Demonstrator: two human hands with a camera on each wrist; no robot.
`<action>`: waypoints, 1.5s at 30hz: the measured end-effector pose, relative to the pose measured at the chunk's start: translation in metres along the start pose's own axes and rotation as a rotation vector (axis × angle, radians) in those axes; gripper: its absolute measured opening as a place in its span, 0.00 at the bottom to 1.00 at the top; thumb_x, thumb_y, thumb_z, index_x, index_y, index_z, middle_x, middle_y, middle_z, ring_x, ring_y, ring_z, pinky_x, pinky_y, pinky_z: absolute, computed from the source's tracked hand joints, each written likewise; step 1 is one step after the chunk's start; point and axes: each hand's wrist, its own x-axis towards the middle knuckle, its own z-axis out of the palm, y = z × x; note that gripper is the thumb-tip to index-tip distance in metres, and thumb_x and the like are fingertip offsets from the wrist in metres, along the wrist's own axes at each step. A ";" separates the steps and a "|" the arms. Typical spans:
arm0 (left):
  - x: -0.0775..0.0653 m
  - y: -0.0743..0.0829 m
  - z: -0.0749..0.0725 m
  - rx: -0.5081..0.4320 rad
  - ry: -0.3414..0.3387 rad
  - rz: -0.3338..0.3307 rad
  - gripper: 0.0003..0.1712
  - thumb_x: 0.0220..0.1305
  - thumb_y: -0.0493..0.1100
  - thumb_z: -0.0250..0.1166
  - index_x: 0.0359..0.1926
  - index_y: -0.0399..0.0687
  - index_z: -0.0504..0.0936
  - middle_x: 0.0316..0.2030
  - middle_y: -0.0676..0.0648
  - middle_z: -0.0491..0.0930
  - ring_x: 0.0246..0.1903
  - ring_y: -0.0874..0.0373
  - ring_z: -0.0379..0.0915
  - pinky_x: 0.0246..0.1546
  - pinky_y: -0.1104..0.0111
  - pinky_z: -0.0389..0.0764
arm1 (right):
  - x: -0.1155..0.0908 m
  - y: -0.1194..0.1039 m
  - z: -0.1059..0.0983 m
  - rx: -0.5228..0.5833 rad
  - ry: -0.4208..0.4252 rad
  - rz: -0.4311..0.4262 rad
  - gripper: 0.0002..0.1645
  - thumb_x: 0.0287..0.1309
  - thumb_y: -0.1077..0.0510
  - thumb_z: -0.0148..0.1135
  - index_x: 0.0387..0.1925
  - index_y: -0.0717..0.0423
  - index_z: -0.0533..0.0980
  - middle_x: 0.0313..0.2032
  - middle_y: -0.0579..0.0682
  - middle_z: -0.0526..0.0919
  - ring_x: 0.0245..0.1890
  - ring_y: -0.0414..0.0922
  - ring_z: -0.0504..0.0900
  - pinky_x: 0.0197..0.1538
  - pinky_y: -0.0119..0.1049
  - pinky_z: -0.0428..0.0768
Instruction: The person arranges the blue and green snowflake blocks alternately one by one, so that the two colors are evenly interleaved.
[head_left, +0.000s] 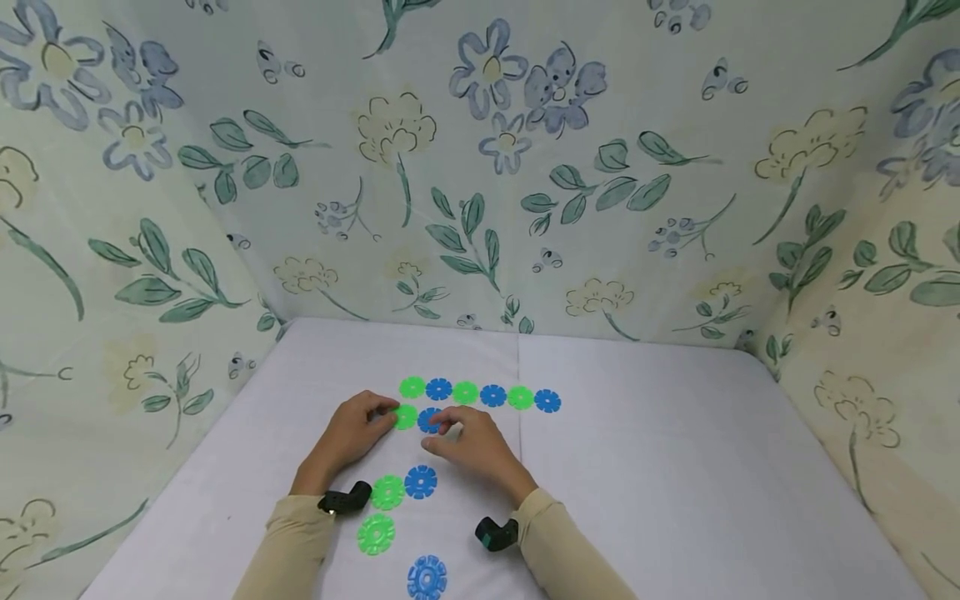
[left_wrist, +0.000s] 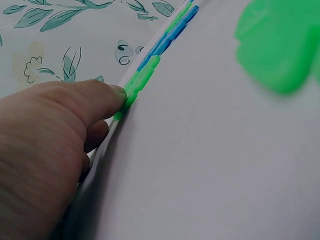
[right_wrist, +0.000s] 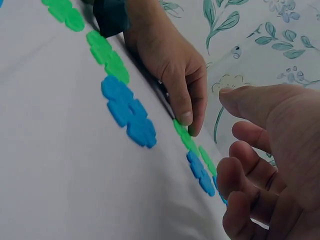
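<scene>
My left hand [head_left: 358, 430] pinches the left edge of a green notched plastic disc [head_left: 407, 417] lying on the white cloth. In the left wrist view the thumb tip lies against that disc's edge. Just to its right, a blue notched disc [head_left: 425, 421] lies flat, partly covered in the head view by my right hand [head_left: 477, 446]. The right hand hovers over it with loosely bent fingers and nothing between them; in the right wrist view the thumb stands apart from the fingertips. Beyond both hands runs a row of alternating green and blue discs [head_left: 492, 395].
Nearer me lie a green disc [head_left: 387, 492] beside a blue disc [head_left: 421, 482], another green disc [head_left: 376, 533] and a separate blue disc [head_left: 427, 577]. The white-covered table [head_left: 675, 467] meets a floral cloth backdrop [head_left: 480, 233] at the back and sides.
</scene>
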 end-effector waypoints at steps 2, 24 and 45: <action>0.000 0.000 0.000 0.001 -0.006 -0.006 0.13 0.68 0.51 0.66 0.52 0.59 0.86 0.42 0.55 0.82 0.38 0.60 0.70 0.42 0.63 0.72 | -0.002 -0.007 -0.001 0.021 -0.008 -0.012 0.25 0.59 0.38 0.68 0.52 0.44 0.83 0.38 0.37 0.81 0.37 0.39 0.76 0.39 0.32 0.76; -0.002 -0.001 0.000 -0.001 0.003 0.020 0.12 0.67 0.49 0.67 0.50 0.58 0.87 0.41 0.55 0.82 0.37 0.60 0.71 0.41 0.64 0.72 | -0.012 -0.031 0.027 -0.087 -0.183 -0.185 0.21 0.60 0.42 0.70 0.53 0.43 0.82 0.40 0.43 0.83 0.22 0.29 0.72 0.31 0.25 0.73; 0.001 0.000 -0.001 0.022 0.008 0.034 0.13 0.66 0.48 0.67 0.51 0.57 0.87 0.40 0.55 0.82 0.36 0.60 0.70 0.40 0.64 0.71 | -0.013 -0.023 0.040 -0.214 -0.222 -0.211 0.25 0.52 0.39 0.74 0.52 0.38 0.83 0.33 0.36 0.74 0.31 0.30 0.68 0.35 0.25 0.69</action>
